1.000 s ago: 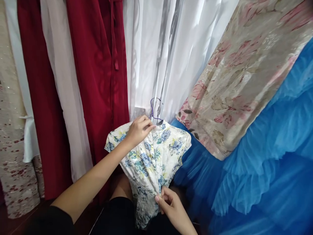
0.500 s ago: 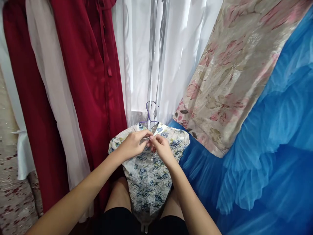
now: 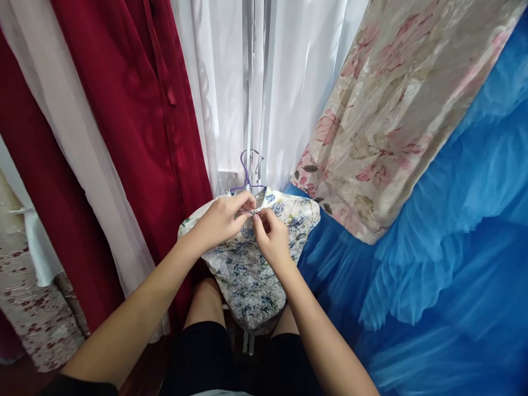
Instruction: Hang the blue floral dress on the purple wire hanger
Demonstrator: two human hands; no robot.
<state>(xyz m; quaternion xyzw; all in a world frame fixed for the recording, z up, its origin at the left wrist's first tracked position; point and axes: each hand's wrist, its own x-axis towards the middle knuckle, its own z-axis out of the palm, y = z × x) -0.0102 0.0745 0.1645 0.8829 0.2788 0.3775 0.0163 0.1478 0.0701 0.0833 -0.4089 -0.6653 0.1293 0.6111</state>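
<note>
A small white dress with blue flowers point(image 3: 251, 275) lies across my knees on a purple hanger point(image 3: 246, 170). Its hook points up toward the white curtain. My left hand point(image 3: 220, 220) pinches the left side of the dress collar, fingers closed on the cloth. My right hand point(image 3: 270, 236) pinches the collar's right side just beside it. The fingertips of both hands meet at the neck opening below the hanger hook.
Dark red gowns point(image 3: 136, 126) and a pale pink one point(image 3: 70, 143) hang at the left. White curtains point(image 3: 256, 82) hang behind. A beige floral dress point(image 3: 391, 115) and blue tulle point(image 3: 445, 264) fill the right. A beige sequinned cloth point(image 3: 37, 313) is at far left.
My right hand rose from the lower front seam of the dress to its collar and joined the left hand. The dress now lies lower on my knees, and the view has shifted right.
</note>
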